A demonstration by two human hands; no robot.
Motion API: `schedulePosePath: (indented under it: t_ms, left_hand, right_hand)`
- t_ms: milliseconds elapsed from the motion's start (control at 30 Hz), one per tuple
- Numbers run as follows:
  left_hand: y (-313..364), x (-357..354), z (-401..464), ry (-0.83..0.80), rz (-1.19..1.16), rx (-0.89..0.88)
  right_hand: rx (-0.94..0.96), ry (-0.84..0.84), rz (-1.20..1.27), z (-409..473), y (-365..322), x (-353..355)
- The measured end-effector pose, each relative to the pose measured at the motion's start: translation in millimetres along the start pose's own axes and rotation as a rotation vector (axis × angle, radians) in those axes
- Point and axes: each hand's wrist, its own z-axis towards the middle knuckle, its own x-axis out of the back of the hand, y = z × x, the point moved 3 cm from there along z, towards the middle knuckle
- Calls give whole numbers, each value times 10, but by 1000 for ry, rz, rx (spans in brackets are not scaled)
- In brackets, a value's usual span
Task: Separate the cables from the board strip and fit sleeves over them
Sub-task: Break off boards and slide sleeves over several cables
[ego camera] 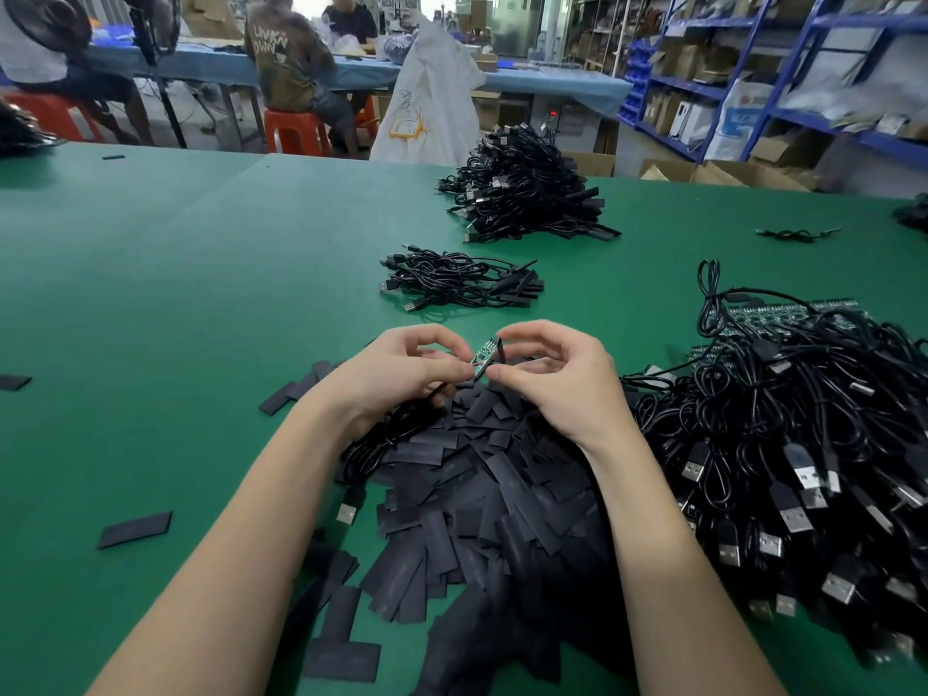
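Green matting (150, 293) covers the bench. Nearest lies the sleeve pile (477, 494). Above it, left hand (396, 374) pinches the small board (483, 355); right hand (547, 374) pinches a sleeve (500, 355) beside it (light, limp; hold by edges). Finished cables (462, 281) lie beyond.

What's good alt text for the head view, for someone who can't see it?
Over a green table, a person's left hand and right hand pinch a small green circuit board and a black sleeve above a heap of flat black sleeves. A tangle of black USB cables lies to the right, two neater cable bundles farther back.
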Motion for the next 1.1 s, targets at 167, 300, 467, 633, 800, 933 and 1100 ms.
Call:
schedulePosePath:
  t_ms: [167,300,467,633,800,933,1100]
  left_hand:
    - [-9,-1,3,-16,7,-6]
    - [-11,-4,9,-28,14,-13]
    - [-15,-1,20,-55,26,-6]
    - [-26,-17,26,-115,-14,-7]
    - [-25,-31,32,-153,-119,-14]
    - [-20,-43,33,-165,-148,-17]
    - [0,-67,25,-182,-148,-22]
  right_hand:
    - [-22,-9,36,1,48,-2]
    - [-71,5,107,7,59,13]
    - [-143,34,483,13,30,68]
    - [-166,8,694,4,-6,58]
    - [-144,-7,789,-1,-48,63]
    - [-139,-14,829,-9,-67,71]
    - [-118,-20,770,-24,-87,40]
